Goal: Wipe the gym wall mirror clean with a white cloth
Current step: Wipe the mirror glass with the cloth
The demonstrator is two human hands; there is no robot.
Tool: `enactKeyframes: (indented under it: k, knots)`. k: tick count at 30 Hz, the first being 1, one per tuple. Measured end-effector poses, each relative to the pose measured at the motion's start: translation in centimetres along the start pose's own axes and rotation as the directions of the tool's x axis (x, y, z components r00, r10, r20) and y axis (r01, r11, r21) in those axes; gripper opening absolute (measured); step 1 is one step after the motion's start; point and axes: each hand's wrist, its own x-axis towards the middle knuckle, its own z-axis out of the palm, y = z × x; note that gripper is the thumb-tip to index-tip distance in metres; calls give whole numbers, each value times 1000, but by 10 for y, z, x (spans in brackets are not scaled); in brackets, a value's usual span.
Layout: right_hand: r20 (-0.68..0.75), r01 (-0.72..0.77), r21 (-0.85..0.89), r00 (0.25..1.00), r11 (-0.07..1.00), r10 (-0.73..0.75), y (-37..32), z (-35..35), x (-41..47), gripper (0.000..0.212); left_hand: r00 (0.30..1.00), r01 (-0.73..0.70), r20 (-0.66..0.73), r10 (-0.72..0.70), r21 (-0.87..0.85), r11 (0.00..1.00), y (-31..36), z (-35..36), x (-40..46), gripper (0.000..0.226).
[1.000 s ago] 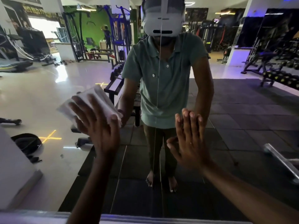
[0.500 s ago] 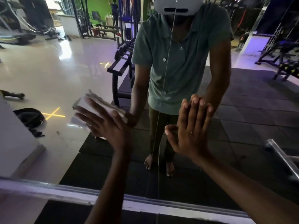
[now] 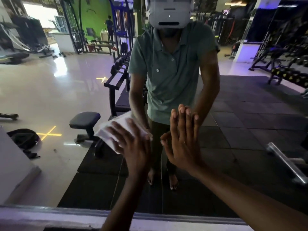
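The wall mirror fills the view and reflects the gym and a person in a green shirt. My left hand presses a folded white cloth flat against the glass with straight, spread fingers, just left of centre. To its right, my right hand rests flat on the mirror, fingers straight and pointing up, holding nothing. A thin vertical seam in the glass runs between the two hands.
The mirror's pale bottom frame crosses the lower edge. In the reflection, a black bench and a dumbbell rack stand at left and a metal bar at right. A white block sits at lower left.
My left hand has slid the cloth to the right across the glass, closer to my right hand. The right hand stays flat on the mirror. The view dipped, then rose again.
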Motion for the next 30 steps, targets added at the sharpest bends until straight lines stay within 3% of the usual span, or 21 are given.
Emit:
enactKeyframes:
  k: [5, 6, 9, 10, 12, 14, 16, 18, 21, 22, 23, 25, 26, 27, 30]
  knots:
    - [-24, 8, 63, 1000, 998, -7, 22, -36, 14, 91, 921, -379, -30, 389, 167, 910, 35, -41, 96, 70]
    - [-45, -7, 67, 999, 998, 10, 30, -43, 26, 88, 925, -353, -74, 372, 189, 916, 38, -53, 119, 69]
    - [-142, -10, 37, 990, 999, 16, 57, -72, 76, 86, 960, -67, -262, 95, 114, 991, 81, -72, 160, 71]
    - [-179, -13, 25, 984, 1000, 17, 65, -81, 94, 86, 962, -46, -264, 72, 103, 994, 103, -70, 161, 72]
    - [-255, -30, 16, 966, 999, 33, 80, -100, 128, 88, 951, -224, -181, 249, 147, 963, 142, -64, 158, 71]
    - [-309, -36, -3, 951, 999, 33, 95, -119, 158, 87, 863, -466, -99, 495, 219, 857, 163, -68, 174, 66]
    - [-345, -46, -33, 938, 998, 32, 109, -133, 183, 88, 787, -551, -131, 603, 291, 783, 175, -86, 217, 62]
    - [-391, -94, -44, 918, 995, 69, 126, -146, 204, 87, 800, -461, -258, 542, 312, 830, 192, -107, 267, 62]
    - [-418, -99, -57, 906, 993, 66, 143, -161, 228, 83, 856, -232, -421, 300, 205, 951, 233, -120, 300, 64]
    - [-419, -64, -93, 908, 994, 20, 148, -166, 236, 83, 844, -262, -418, 337, 226, 938, 247, -116, 299, 65]
    - [-419, -31, -128, 908, 991, -26, 151, -170, 241, 83, 810, -369, -368, 457, 287, 884, 256, -109, 295, 65]
    - [-454, -14, -151, 889, 988, -57, 159, -180, 255, 84, 636, -638, -190, 748, 414, 649, 262, -108, 301, 63]
    - [-478, -36, -143, 878, 989, -37, 164, -186, 262, 86, 566, -698, -143, 812, 441, 564, 260, -116, 315, 62]
    - [-498, -67, -132, 867, 989, -8, 170, -193, 271, 88, 550, -701, -150, 822, 451, 552, 260, -126, 333, 61]
    - [-521, -173, -111, 849, 979, 91, 188, -207, 290, 91, 715, -500, -343, 609, 358, 789, 273, -144, 361, 62]
